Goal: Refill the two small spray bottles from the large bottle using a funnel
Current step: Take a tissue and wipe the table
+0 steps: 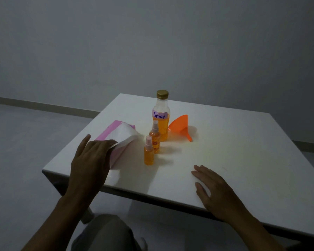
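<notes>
A large clear bottle (161,124) with a gold cap and a "Spray" label stands capped on the white table (234,151), about half full of orange liquid. In front of it stand two small spray bottles, the nearer one (149,154) and the farther one (155,137), both with their pump tops on and orange liquid inside. An orange funnel (179,126) lies on its side to the right of the large bottle. My left hand (91,160) rests with straight fingers on a pink tissue pack. My right hand (214,189) lies flat on the table near its front edge, holding nothing.
The pink tissue pack (107,134) lies at the table's left side, with a white tissue (126,134) sticking up just past my left fingertips. The table's near edge runs under both wrists. A grey wall and floor lie behind.
</notes>
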